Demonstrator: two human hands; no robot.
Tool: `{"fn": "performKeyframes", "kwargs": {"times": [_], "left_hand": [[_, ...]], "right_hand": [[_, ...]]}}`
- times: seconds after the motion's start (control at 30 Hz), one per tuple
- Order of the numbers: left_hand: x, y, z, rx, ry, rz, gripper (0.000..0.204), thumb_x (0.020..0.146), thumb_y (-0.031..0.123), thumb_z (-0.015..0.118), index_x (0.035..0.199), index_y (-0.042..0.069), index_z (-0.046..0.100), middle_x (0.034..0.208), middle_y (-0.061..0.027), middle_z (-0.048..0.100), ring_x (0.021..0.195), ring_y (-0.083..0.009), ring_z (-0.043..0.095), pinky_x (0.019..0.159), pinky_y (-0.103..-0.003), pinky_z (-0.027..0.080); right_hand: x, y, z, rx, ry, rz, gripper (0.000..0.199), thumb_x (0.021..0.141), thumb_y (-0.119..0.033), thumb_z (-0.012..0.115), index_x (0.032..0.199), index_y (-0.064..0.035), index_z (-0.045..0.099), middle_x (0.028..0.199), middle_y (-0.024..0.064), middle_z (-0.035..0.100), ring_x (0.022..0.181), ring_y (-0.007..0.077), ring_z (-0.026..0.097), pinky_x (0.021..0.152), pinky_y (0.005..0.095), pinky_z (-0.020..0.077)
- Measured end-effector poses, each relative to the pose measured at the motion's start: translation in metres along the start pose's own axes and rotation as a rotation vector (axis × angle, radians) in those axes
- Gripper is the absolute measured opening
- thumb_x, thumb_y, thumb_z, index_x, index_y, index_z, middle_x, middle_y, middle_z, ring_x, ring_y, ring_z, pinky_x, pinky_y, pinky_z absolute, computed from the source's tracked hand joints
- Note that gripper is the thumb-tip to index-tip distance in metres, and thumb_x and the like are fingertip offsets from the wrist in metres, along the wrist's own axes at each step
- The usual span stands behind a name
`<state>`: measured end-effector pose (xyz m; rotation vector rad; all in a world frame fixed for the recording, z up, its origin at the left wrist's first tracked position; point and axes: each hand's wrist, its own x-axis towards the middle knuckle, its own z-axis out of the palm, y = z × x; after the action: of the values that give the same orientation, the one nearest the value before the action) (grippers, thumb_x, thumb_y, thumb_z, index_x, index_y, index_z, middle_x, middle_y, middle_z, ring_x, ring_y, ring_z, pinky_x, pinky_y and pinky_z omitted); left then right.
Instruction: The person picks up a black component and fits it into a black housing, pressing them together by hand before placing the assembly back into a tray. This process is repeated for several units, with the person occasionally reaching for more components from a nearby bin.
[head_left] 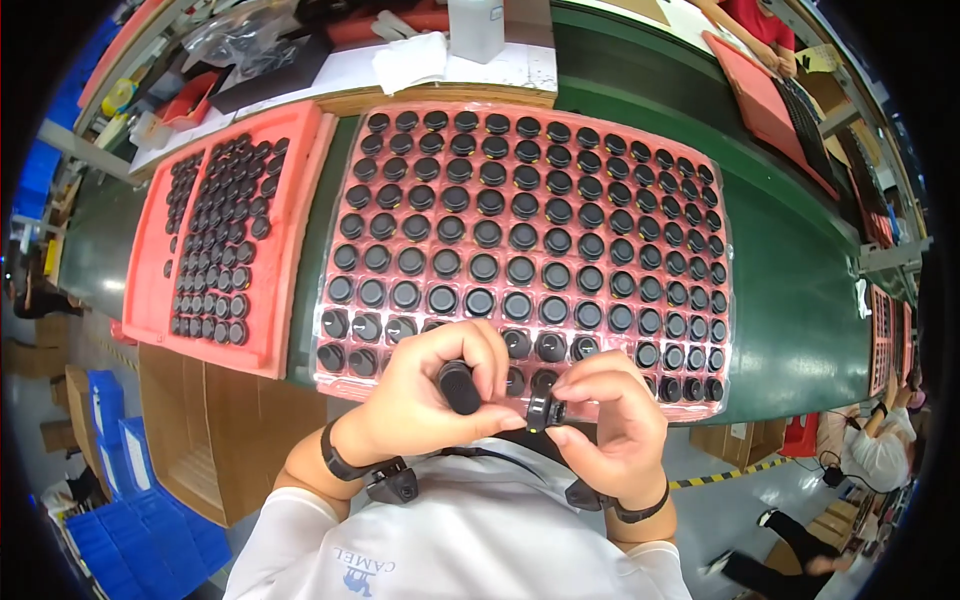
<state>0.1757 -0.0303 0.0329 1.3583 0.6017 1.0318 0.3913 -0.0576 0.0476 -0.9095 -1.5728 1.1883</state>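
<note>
My left hand point(435, 385) is curled round a black, round-ended cylindrical piece point(460, 388), its thumb reaching toward my right hand. Between the thumb and fingers of my right hand point(615, 420) is a black round cap-like part point(541, 408), seen edge-on with a small yellow mark. My left thumb tip comes up against this part or very near it. Both hands are over the near edge of a pink tray point(375, 392) with a clear plastic insert. Rows of black round parts point(487, 233) fill its pockets, and my hands hide some of the nearest ones.
To the left, a pink tray point(145, 290) holds loose black caps point(215, 250). A green conveyor surface point(785, 330) runs underneath. Behind stands a shelf with a white bottle point(477, 30) and a cloth point(410, 62). An open cardboard box point(215, 425) is at lower left; other people work at right.
</note>
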Motion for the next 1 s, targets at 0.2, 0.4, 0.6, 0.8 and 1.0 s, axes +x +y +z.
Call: {"fn": "performKeyframes", "kwargs": {"times": [0.2,0.4,0.6,0.8,1.0], "left_hand": [[-0.006,0.005,0.002,-0.124,0.012,-0.195,0.035,0.073,0.011,0.081,0.100,-0.001,0.060,0.102,-0.0122,0.059,0.081,-0.0147,0.058,0.068,-0.028,0.049],[-0.011,0.001,0.001,-0.084,-0.001,-0.241,0.042,0.073,0.012,0.081,0.107,-0.002,0.062,0.110,-0.0145,0.061,0.091,-0.0162,0.059,0.073,-0.027,0.048],[-0.012,0.000,-0.001,-0.067,0.000,-0.213,0.044,0.071,0.017,0.083,0.105,-0.003,0.063,0.103,-0.0127,0.063,0.092,-0.0166,0.060,0.077,-0.028,0.047],[-0.011,0.002,0.006,-0.294,0.110,-0.274,0.050,0.071,0.024,0.083,0.106,-0.004,0.062,0.093,-0.0116,0.065,0.083,-0.0156,0.061,0.069,-0.026,0.048],[-0.010,0.004,0.010,-0.574,0.093,-0.469,0.058,0.071,0.031,0.083,0.108,-0.007,0.060,0.084,-0.0104,0.064,0.063,-0.0126,0.058,0.053,-0.023,0.044]], "right_hand": [[-0.001,0.004,0.011,-0.175,0.011,-0.115,0.031,0.070,-0.004,0.073,0.098,-0.0007,0.060,0.096,0.0115,0.059,0.085,0.0203,0.057,0.072,0.0298,0.0462],[0.006,0.008,0.015,-0.423,-0.001,-0.335,0.034,0.065,-0.002,0.074,0.097,-0.0018,0.060,0.092,0.0105,0.060,0.080,0.0233,0.058,0.071,0.0328,0.0469],[0.008,0.008,0.014,-0.400,-0.027,-0.324,0.032,0.066,-0.003,0.073,0.096,-0.0017,0.060,0.092,0.0116,0.061,0.081,0.0225,0.058,0.070,0.0333,0.0468],[0.003,0.009,0.013,0.262,0.012,0.034,0.030,0.079,-0.011,0.071,0.104,0.0012,0.059,0.094,0.0120,0.062,0.082,0.0220,0.061,0.075,0.0339,0.0495],[0.002,0.020,0.010,0.937,0.044,0.414,0.040,0.091,-0.030,0.061,0.110,0.0049,0.053,0.094,0.0150,0.060,0.087,0.0218,0.059,0.077,0.0330,0.0504]]}}
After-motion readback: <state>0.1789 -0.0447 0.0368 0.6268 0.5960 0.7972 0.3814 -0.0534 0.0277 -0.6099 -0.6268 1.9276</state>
